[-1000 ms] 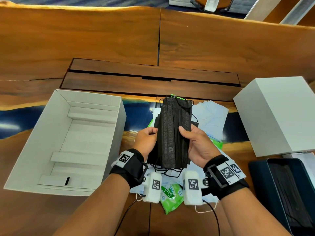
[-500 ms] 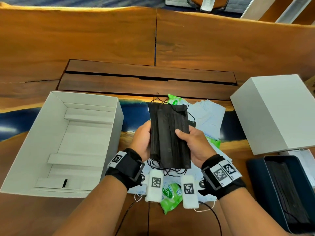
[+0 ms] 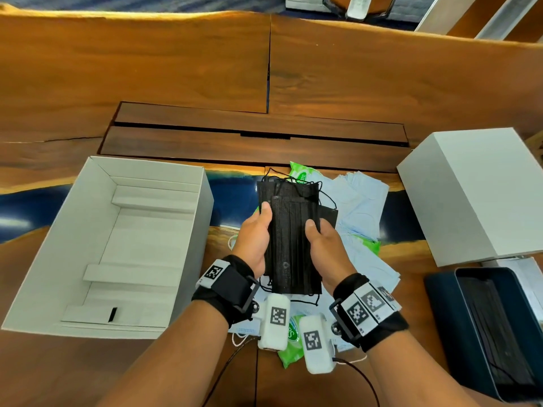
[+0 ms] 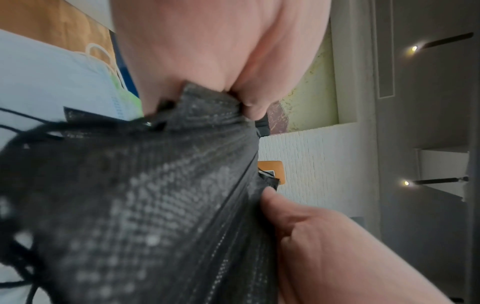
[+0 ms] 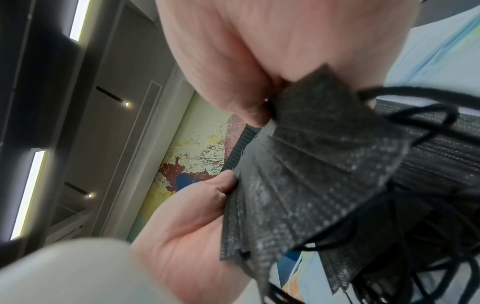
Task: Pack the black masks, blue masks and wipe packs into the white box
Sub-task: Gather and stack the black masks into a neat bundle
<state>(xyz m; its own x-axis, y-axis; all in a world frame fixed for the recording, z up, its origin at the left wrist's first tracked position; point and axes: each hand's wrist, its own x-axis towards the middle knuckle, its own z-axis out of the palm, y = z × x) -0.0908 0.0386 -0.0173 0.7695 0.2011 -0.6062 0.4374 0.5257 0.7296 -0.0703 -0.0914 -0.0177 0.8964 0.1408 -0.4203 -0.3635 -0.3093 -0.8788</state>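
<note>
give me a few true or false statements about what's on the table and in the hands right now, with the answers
1. Both the left hand and the right hand hold the black masks. True.
2. The white box already contains blue masks. False: it holds no masks or packs; the blue masks lie on the table.
3. The white box sits to the person's left. True.
4. The wipe packs are red. False: they are green.

black masks (image 3: 291, 239) fanned apart, stack flatter
</note>
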